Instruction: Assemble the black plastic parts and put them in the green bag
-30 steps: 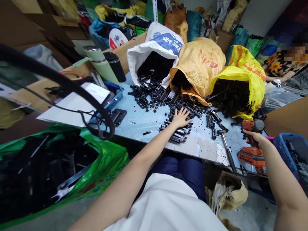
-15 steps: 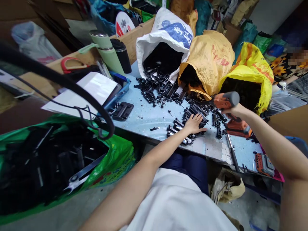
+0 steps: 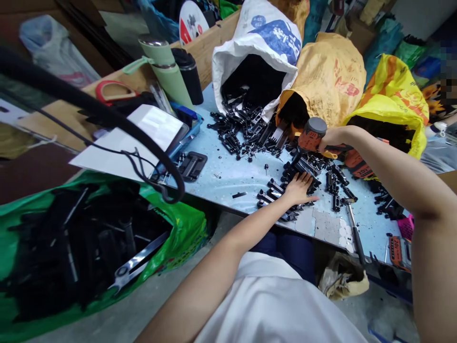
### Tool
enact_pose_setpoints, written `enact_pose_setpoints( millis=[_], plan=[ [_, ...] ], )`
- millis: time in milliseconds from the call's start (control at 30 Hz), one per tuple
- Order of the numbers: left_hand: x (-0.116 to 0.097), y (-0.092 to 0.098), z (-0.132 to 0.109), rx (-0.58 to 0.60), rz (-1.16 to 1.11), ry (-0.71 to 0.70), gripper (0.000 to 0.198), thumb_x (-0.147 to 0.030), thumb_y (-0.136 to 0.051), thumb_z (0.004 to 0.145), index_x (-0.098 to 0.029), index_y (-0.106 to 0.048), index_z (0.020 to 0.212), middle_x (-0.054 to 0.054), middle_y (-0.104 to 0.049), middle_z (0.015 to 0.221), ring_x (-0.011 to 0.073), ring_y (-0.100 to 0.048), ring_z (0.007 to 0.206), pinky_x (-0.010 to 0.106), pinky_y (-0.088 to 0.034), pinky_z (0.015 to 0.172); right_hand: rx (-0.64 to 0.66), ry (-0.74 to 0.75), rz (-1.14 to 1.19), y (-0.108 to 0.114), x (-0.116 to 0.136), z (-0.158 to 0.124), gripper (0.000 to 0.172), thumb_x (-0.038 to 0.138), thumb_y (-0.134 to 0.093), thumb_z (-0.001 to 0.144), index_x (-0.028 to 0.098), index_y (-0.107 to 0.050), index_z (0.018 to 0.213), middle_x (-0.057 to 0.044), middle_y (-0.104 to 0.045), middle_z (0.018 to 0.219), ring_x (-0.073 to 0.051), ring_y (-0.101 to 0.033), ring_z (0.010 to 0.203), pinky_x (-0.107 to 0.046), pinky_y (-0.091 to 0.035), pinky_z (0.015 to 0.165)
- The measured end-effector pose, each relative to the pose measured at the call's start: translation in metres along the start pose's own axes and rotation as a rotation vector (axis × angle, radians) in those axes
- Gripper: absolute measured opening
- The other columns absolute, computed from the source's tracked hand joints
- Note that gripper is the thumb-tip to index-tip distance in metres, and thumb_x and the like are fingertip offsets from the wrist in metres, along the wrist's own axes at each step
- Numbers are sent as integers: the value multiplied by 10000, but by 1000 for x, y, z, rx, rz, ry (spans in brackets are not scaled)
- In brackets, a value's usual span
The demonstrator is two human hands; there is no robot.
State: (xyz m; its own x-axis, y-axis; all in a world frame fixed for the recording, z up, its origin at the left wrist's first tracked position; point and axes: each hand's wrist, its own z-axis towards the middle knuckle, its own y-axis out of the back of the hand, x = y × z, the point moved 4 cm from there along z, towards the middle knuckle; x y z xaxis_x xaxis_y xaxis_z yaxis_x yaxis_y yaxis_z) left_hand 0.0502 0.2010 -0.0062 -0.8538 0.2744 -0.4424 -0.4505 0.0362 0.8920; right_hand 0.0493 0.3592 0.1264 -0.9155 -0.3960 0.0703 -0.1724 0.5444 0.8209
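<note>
Surface: a pale-blue worktop [image 3: 228,164], speckled with small black bits, lies beneath both hands. The room is crowded. Beyond the hands, 3 sacks lie mouth toward the worker: a white sack [image 3: 271,45], an orange sack [image 3: 332,66] and a yellow sack [image 3: 402,90]. Well left of the left hand, a green bag [image 3: 187,228] holds dark pieces.

The left hand [image 3: 299,190] is palm down, fingers spread, on a row of black parts [image 3: 274,195]. The right hand [image 3: 332,138] is wrapped round a power drill [image 3: 311,133], nose angled down just beyond the left hand; contact at its tip cannot be told.

Materials: parts narrow, dark, with glossy strips; sacks creased, sheet-like; drill orange and grey. Right of the left hand, a hammer [image 3: 353,221] shows a metal shaft and black grip.

Edges: the front edge runs just nearer than the left hand, grey patches [image 3: 325,226] along it; the hammer's grip reaches it. Bare worktop extends left of the left hand. Room beside the right hand is tight, sacks close behind.
</note>
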Motion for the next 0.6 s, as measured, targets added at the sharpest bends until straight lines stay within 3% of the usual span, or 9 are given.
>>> enact_pose_setpoints(
  millis=[100, 400, 600],
  plan=[
    [0, -2, 0, 18, -2, 29, 841, -679, -283, 804, -39, -311, 1349, 160, -250, 1449, 277, -195, 1346, 413, -136, 1107, -112, 27, 66, 0, 4, -13, 221, 229, -687, 654, 100, -563, 525, 5, -512, 520, -119, -537, 556, -238, -428, 490],
    [1, -3, 3, 64, -22, 41, 826, -658, -289, 812, -56, -233, 1374, 136, -193, 1474, 254, -119, 1366, 415, -91, 1122, 126, 18, -177, -21, 45, -47, 148, 196, -662, 638, 120, -566, 556, 1, -518, 496, -139, -544, 533, -245, -410, 469],
    [-4, 6, -14, 133, -40, 64, 800, -638, -286, 825, -59, -230, 1375, 140, -203, 1471, 243, -122, 1368, 396, -109, 1124, 100, 50, -364, -21, 64, -76, 58, 194, -635, 625, 158, -601, 655, -20, -548, 534, -184, -578, 604, -259, -426, 495]
  ],
)
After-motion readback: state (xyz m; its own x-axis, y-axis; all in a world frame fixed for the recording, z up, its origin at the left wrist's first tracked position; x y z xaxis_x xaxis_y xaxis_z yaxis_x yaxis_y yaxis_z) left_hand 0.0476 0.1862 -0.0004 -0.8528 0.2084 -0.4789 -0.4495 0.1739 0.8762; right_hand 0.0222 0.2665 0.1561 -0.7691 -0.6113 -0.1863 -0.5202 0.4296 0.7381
